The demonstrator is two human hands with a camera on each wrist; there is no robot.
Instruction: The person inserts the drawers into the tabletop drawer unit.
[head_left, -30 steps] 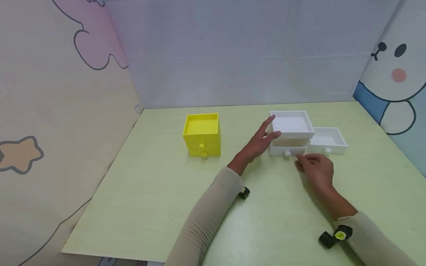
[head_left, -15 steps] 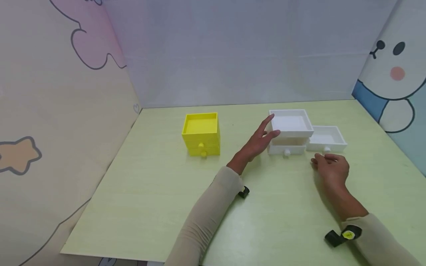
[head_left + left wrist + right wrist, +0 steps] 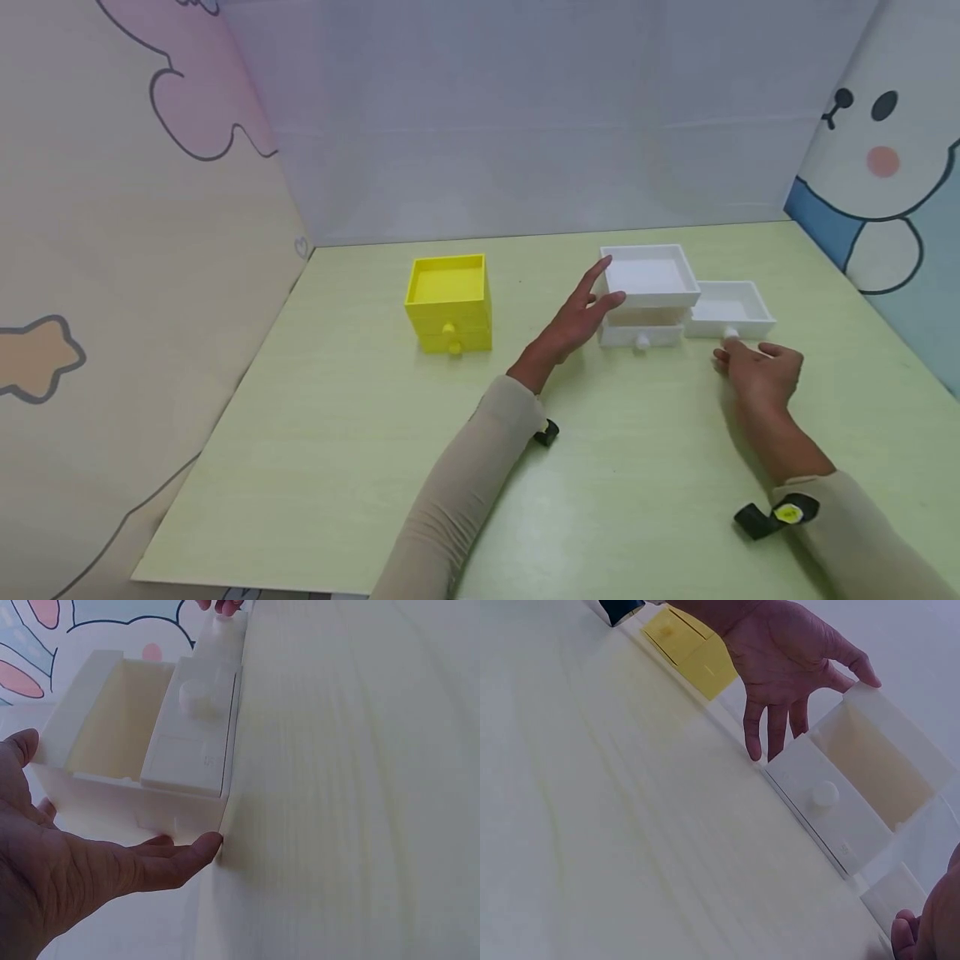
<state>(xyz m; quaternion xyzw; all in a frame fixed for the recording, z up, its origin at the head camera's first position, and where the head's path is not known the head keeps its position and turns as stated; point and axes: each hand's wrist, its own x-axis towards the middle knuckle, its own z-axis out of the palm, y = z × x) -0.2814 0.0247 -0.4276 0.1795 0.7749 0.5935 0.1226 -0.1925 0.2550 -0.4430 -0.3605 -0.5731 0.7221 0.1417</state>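
A small white drawer cabinet (image 3: 651, 271) stands on the table, its upper slot hollow and its lower drawer (image 3: 821, 799) pushed in. My left hand (image 3: 573, 321) rests against its left side, fingers fairly straight along the wall and thumb at the top front edge. To the cabinet's right a loose white drawer (image 3: 729, 304) lies on the table, round knob facing me. My right hand (image 3: 763, 371) has its thumb and curled fingers at that knob, pinching it; the fingers partly hide it. In the right wrist view only the edge of this hand shows, beside the drawer (image 3: 894, 896).
A yellow drawer cabinet (image 3: 448, 304) with two knobs stands to the left on the pale green table (image 3: 360, 433). Walls with cartoon drawings border the left and right sides, and a plain pale panel (image 3: 525, 125) rises behind.
My right hand has moved right from in front of the white cabinet, then forward to the loose drawer's knob. My left hand has stayed at the cabinet's side.
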